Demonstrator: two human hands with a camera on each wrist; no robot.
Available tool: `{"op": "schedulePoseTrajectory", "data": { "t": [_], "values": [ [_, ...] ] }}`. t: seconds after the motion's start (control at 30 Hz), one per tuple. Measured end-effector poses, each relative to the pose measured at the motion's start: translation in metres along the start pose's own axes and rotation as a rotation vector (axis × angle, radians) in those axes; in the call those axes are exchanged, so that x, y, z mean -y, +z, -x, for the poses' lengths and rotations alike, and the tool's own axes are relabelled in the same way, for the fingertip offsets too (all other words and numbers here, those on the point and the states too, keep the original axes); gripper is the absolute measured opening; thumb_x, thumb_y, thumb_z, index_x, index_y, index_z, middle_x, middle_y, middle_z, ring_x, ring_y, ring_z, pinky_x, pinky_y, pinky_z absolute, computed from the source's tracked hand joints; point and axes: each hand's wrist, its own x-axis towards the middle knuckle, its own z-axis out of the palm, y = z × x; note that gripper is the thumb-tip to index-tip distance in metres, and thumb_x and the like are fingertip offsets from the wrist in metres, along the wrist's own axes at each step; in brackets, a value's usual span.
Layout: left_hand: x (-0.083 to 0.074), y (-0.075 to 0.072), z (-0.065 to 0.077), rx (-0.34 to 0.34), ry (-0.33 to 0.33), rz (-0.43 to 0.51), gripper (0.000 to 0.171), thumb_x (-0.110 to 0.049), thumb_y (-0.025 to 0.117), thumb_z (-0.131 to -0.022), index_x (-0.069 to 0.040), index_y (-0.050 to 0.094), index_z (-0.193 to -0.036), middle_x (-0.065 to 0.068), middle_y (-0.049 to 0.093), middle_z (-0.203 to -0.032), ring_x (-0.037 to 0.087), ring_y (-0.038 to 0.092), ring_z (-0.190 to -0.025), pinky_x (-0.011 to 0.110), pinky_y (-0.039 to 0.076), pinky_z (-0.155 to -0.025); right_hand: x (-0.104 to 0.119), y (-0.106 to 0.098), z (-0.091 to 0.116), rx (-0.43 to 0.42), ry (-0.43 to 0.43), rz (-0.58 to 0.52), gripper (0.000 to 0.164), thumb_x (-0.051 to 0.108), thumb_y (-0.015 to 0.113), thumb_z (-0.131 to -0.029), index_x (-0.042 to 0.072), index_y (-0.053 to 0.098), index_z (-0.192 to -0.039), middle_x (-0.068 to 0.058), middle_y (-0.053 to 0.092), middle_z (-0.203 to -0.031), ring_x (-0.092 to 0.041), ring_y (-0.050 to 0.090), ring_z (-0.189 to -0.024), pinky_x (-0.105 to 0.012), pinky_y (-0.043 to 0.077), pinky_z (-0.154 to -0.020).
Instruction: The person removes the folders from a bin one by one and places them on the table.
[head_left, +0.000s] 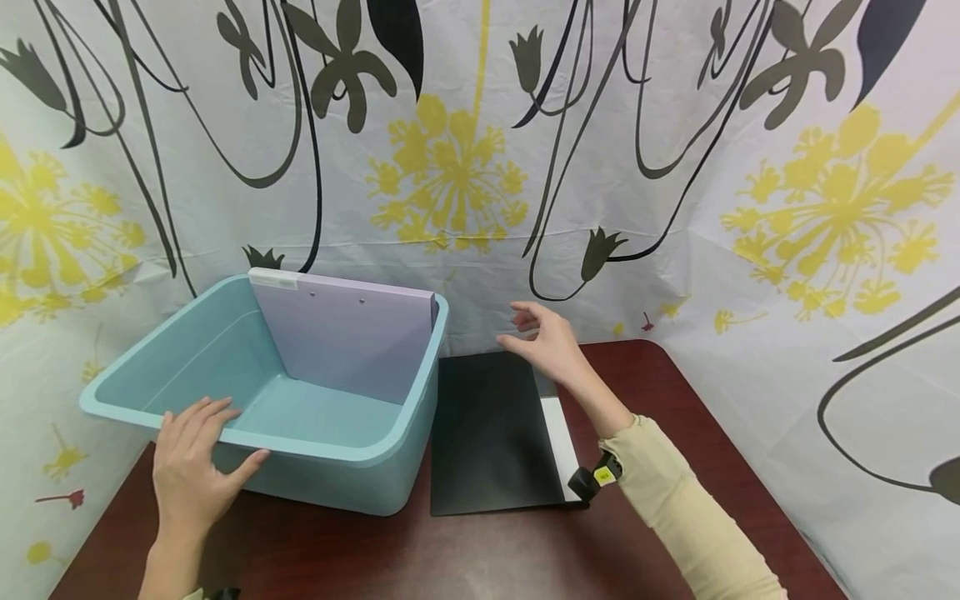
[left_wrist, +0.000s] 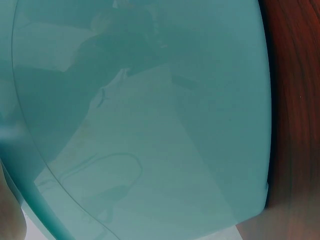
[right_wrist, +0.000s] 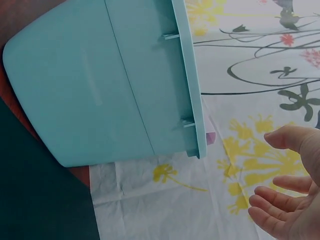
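Note:
A light blue plastic tub (head_left: 322, 485) stands on the left of the table. Inside it, a lilac file folder (head_left: 345, 333) leans upright against the back wall, a white label at its top left. My left hand (head_left: 191, 467) rests on the tub's front rim, fingers lying over the edge and thumb on the outer side. Above the far end of a black folder (head_left: 491, 433), my right hand (head_left: 551, 342) is raised with thumb and fingers apart, holding nothing. That folder lies flat just right of the tub, with a white strip down its right side.
The dark red-brown table (head_left: 472, 554) extends to the front and right. Behind it and along both sides hangs a white cloth (head_left: 660, 50) with grey plant shapes and yellow flowers. A small black device (head_left: 596, 477) is strapped to my right wrist.

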Motion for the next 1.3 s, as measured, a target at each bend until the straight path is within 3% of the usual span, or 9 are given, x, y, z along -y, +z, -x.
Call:
{"op": "schedulePoseTrajectory", "data": {
  "t": [0.43,1.03,1.3],
  "values": [
    [0.001,0.001,0.000,-0.005,-0.003,0.008,0.086,-0.077,0.044,-0.071,0.004,0.063,-0.096,0.025,0.060,-0.102,0.038,0.047,-0.110,0.054,0.015,-0.106,0.016,0.005,-0.028,0.049,-0.129,0.047,0.054,0.025,0.068,-0.081,0.006,0.049,-0.128,-0.013,0.059,-0.109,-0.028,0.057,-0.100,-0.040,0.046,-0.083],
    [0.000,0.002,-0.001,-0.016,-0.006,0.016,0.086,-0.077,0.045,-0.071,0.004,0.063,-0.095,0.024,0.061,-0.101,0.038,0.048,-0.110,0.054,0.016,-0.106,0.027,0.019,-0.051,0.074,-0.221,0.149,0.051,0.025,0.066,-0.082,0.004,0.050,-0.126,-0.013,0.056,-0.115,-0.025,0.056,-0.100,-0.035,0.046,-0.084],
    [0.000,0.002,0.000,-0.021,-0.008,0.016,0.086,-0.077,0.045,-0.071,0.003,0.063,-0.095,0.024,0.061,-0.101,0.038,0.048,-0.110,0.055,0.017,-0.105,0.036,0.031,-0.064,0.065,-0.251,0.124,0.049,0.026,0.065,-0.083,0.005,0.052,-0.125,-0.012,0.055,-0.118,-0.024,0.052,-0.107,-0.037,0.042,-0.088]
  ]
}}
